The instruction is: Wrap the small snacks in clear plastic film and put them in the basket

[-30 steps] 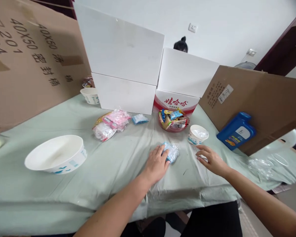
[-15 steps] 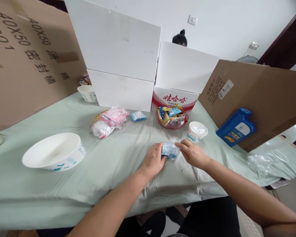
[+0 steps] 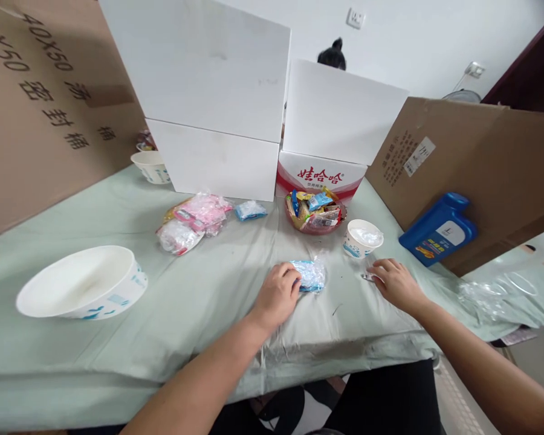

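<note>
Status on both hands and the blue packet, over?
Left hand at left side of blue packet. Right hand apart from it, near small cup. Packet on tablecloth; snack bowl behind, not blocking.

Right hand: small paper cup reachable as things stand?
Likely yes: nothing visible stands between the right hand and the small paper cup just beyond it, though the hand seems to touch a small scrap.

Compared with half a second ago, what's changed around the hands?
The right hand has come off the blue packet and moved right, to near the small cup; whether it grips anything is unclear. The left hand stays at the packet's left edge. The cup, snack bowl and blue bottle stayed put.
</note>
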Motion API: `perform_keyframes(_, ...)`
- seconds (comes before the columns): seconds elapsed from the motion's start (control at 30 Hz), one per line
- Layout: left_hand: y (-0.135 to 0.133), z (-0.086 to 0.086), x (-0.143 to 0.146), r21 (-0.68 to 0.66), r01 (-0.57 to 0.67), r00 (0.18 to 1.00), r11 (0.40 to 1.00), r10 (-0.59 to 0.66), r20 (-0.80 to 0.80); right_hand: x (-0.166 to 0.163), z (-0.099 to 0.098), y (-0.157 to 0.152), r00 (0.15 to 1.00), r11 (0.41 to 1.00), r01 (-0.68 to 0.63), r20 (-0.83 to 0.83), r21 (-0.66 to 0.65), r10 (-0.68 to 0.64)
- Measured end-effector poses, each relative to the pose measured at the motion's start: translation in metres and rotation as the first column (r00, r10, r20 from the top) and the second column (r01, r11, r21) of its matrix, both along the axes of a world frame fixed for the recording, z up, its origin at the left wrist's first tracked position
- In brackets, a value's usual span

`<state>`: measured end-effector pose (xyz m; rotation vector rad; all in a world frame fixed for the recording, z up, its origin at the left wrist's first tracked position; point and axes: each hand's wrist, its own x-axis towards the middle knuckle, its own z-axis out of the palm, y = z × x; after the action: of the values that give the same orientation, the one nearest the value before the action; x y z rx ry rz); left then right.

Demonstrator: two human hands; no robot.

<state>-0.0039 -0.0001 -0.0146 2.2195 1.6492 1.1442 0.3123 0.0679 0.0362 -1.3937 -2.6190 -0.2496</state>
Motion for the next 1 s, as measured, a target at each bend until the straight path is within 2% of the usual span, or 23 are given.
perform_keyframes(0.07,0.001,0.0,0.001,0.001,-0.01,1.0,1.0,0.01,-0.006,-0.023,0.011,-0.006,0.981,0.993,-0.094,-0.167,0.064,0.104)
perform_keyframes(0.13,0.002,0.0,0.001,0.004,-0.019,1.0,1.0,0.019,-0.019,-0.058,0.022,-0.011,0.925,0.967,-0.23,-0.284,0.114,0.253)
perform_keyframes(0.23,0.001,0.002,0.0,0.013,-0.008,1.0,1.0,0.009,-0.026,-0.107,0.03,-0.01,0.837,0.875,-0.477,-0.262,0.08,0.48)
perform_keyframes(0.3,0.0,0.004,-0.001,-0.003,-0.012,0.999,1.0,0.012,-0.038,-0.124,0.025,-0.001,0.813,0.828,-0.56,-0.21,-0.023,0.543)
perform_keyframes(0.37,0.0,0.006,-0.003,-0.019,-0.035,0.998,0.999,0.034,-0.059,-0.124,0.014,0.011,0.807,0.8,-0.582,-0.226,-0.147,0.546)
perform_keyframes(0.43,-0.001,0.007,-0.004,-0.008,-0.049,0.996,0.999,0.048,-0.078,-0.113,0.003,0.023,0.808,0.781,-0.576,-0.314,-0.242,0.499)
perform_keyframes(0.57,-0.002,0.01,-0.001,0.066,-0.023,0.995,0.998,0.029,-0.092,-0.09,-0.004,0.028,0.785,0.759,-0.576,-0.464,-0.303,0.41)
perform_keyframes(0.7,-0.002,0.011,0.005,0.024,0.061,0.989,0.998,-0.057,-0.133,-0.088,0.003,0.02,0.772,0.686,-0.623,-0.435,-0.376,0.463)
perform_keyframes(0.77,-0.002,0.011,0.005,-0.035,0.087,0.985,0.996,-0.092,-0.148,-0.09,0.003,0.016,0.801,0.689,-0.596,-0.364,-0.413,0.475)
perform_keyframes(0.83,-0.001,0.012,0.002,-0.085,0.107,0.991,0.991,-0.113,-0.076,-0.09,0.001,0.014,0.835,0.71,-0.551,-0.298,-0.438,0.463)
perform_keyframes(0.9,0.0,0.013,-0.006,-0.111,0.084,0.994,0.99,-0.076,0.078,-0.087,-0.001,0.015,0.853,0.723,-0.522,-0.275,-0.452,0.444)
perform_keyframes(0.97,0.002,0.014,-0.017,-0.119,-0.033,0.952,0.992,0.068,0.297,-0.082,-0.001,0.017,0.859,0.746,-0.51,-0.295,-0.428,0.419)
perform_keyframes(1.0,0.003,0.015,-0.023,-0.132,-0.107,0.891,0.986,0.154,0.427,-0.08,0.001,0.018,0.86,0.768,-0.504,-0.315,-0.396,0.402)
